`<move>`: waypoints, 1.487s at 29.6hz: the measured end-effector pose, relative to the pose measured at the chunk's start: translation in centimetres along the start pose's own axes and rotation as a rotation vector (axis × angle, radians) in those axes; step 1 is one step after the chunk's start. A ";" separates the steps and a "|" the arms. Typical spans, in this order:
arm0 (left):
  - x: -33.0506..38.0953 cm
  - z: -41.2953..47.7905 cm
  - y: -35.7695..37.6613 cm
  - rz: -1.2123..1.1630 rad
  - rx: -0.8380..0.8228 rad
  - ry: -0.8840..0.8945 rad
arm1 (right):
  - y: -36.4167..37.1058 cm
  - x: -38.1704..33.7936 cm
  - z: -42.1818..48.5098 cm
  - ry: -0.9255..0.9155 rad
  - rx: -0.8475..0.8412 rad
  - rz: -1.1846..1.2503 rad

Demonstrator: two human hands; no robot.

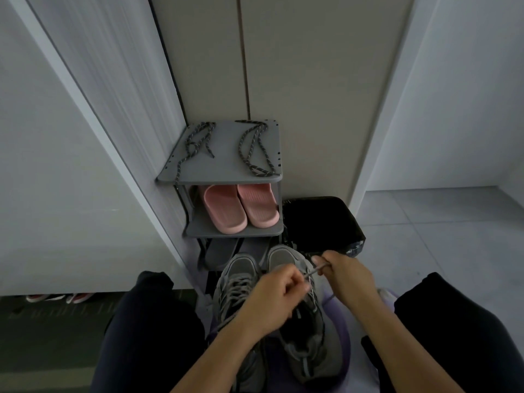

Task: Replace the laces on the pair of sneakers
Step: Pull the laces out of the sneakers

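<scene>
Fingers (295,282) of the left hand (276,293) are curled, pinching a gray lace (310,272), whose end is gripped by the curled right hand (344,275) over one gray sneaker (283,258). The second sneaker (239,279) is set close beside it on a purple surface (340,330). One speckled lace (193,148) is laid by the left edge of the shoe rack's top shelf (226,154), another speckled lace (262,173) by its right edge.

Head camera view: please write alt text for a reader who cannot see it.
The left hand and right hand pinch a grey lace above a pair of grey sneakers. Behind them, a grey shoe rack holds two dark speckled laces on top and pink slippers below.
</scene>
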State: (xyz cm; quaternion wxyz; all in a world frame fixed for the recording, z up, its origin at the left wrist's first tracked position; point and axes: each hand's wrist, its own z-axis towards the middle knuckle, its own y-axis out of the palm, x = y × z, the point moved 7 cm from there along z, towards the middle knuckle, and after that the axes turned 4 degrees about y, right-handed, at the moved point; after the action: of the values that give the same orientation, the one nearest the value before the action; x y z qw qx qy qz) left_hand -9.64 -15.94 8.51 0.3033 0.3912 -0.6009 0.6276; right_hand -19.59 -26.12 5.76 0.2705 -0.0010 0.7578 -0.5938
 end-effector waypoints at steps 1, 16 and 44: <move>-0.2 -0.2 0.6 0.057 -0.061 0.002 | -0.4 0.1 0.0 0.012 -0.004 -0.020; -1.7 -2.6 5.2 0.759 0.089 -0.039 | 1.1 -4.5 -5.8 -0.271 -0.977 0.828; -6.7 1.6 2.3 0.063 0.160 -0.248 | 4.6 1.9 -0.7 0.206 -0.287 0.700</move>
State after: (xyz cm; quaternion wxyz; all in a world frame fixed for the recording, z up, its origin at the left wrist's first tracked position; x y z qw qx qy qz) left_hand -7.98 -17.17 1.57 0.1746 0.4696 -0.5939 0.6295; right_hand -19.96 -24.77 0.94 0.3765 0.2793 0.8108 -0.3504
